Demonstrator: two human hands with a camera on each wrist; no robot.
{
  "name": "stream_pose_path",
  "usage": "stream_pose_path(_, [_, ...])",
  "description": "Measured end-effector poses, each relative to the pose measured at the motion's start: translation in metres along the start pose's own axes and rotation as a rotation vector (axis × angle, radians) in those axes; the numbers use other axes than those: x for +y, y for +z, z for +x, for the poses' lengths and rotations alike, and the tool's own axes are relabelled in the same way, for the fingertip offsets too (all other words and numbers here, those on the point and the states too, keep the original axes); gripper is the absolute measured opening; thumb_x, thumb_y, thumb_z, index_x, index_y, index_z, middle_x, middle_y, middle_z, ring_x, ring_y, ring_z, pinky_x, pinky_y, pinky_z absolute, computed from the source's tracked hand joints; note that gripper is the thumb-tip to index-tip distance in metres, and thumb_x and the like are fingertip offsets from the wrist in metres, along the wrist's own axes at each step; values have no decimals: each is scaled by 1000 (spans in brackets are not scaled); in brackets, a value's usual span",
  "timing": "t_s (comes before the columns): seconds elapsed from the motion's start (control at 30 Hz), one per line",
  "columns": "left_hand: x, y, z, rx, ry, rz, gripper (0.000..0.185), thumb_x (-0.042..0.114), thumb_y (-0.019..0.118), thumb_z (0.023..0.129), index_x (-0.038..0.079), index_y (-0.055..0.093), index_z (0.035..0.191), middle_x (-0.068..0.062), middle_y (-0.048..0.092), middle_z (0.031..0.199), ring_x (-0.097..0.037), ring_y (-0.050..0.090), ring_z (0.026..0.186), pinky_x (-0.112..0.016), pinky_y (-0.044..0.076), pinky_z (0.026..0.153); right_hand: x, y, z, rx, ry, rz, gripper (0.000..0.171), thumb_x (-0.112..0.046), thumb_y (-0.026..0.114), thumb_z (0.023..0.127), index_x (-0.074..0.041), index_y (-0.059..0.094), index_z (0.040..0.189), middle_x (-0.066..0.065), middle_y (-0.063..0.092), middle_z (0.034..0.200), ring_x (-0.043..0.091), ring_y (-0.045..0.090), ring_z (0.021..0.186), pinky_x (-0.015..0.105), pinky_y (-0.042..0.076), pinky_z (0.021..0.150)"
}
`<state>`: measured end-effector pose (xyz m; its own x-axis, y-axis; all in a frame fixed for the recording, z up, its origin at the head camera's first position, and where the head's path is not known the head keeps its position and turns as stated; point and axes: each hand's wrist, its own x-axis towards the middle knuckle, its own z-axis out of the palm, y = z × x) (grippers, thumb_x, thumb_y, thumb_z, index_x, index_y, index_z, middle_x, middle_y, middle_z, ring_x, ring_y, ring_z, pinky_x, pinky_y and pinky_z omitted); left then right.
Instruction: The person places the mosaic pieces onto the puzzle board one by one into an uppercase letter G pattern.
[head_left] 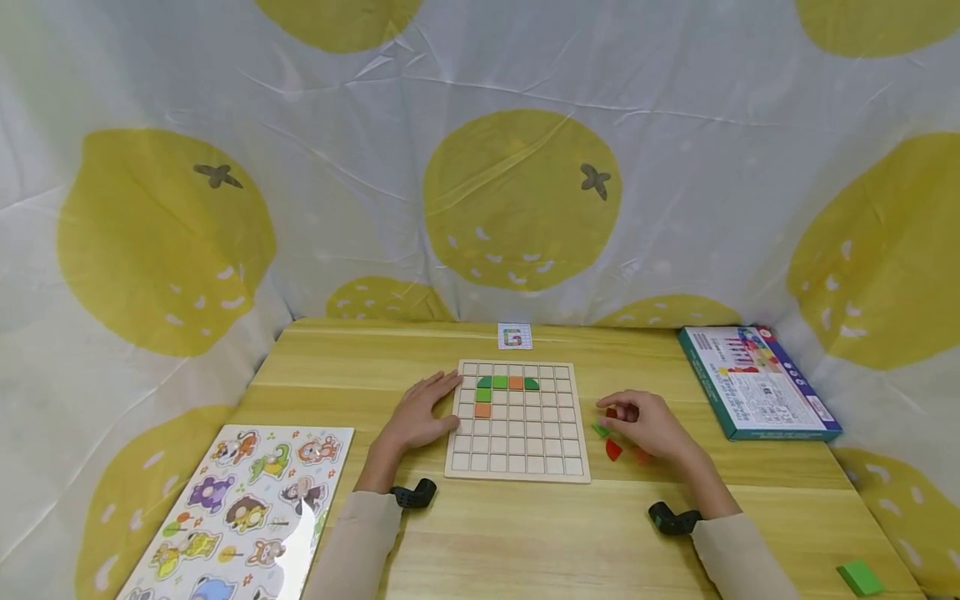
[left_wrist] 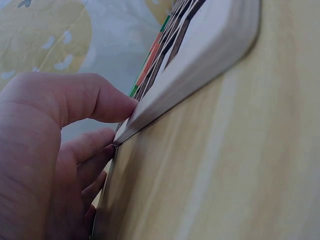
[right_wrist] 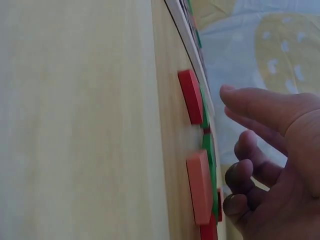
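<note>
A pale wooden grid board [head_left: 525, 446] lies on the table, with green blocks [head_left: 483, 395] and orange blocks [head_left: 482, 410] along its upper row and down a left column. My left hand [head_left: 420, 414] rests at the board's left edge; in the left wrist view its thumb touches the rim [left_wrist: 170, 85]. Right of the board, my right hand [head_left: 647, 423] hovers over loose pieces: a red one [head_left: 613, 450], a green one [head_left: 601, 429] and an orange one [right_wrist: 199, 187]. Its thumb and forefinger are apart with nothing between them; the other fingers curl loosely.
A small card [head_left: 514, 337] with a coloured letter G lies behind the board. To the right is a flat puzzle box [head_left: 757, 383]; a green block [head_left: 860, 577] sits near the front right. An animal picture board [head_left: 247, 508] occupies the left front. Patterned cloth [head_left: 360, 192] hangs behind the table.
</note>
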<state>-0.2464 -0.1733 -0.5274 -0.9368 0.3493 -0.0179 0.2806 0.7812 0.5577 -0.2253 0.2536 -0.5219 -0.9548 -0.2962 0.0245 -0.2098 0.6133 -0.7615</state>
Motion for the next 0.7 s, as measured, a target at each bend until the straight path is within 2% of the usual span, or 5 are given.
stream_pose_path(0.13, [2,0,0,-1,-2,1,79,37,62,87,22,39,161,2,34,168,-26,23,160,-53,16,130,5,-6,-5,-43,9,4,29,-22,79,91,-14,76,119,2,58,86,16,51,75,23,43,61])
stream_pose_path(0.37, [2,0,0,0,9,6,79,35,63,87,21,39,161,1,35,168,-28,24,159,-54,18,129,10,-8,-9,-102,-13,-27,30,-21,80,90,-18,76,120,-1,56,88,14,49,77,24,41,64])
stream_pose_path(0.57, [1,0,0,10,11,-2,78,35,63,88,21,39,161,1,35,168,-29,23,159,-55,17,129,12,-6,-6,-102,-63,-33,28,-11,74,92,-15,77,119,-2,56,86,10,47,74,23,40,63])
stream_pose_path(0.7, [1,1,0,14,19,-3,78,35,63,88,20,40,161,1,36,168,-29,24,159,-55,18,129,15,-5,-6,-97,-68,-25,27,-13,75,92,-15,77,119,-1,55,86,10,46,74,24,39,63])
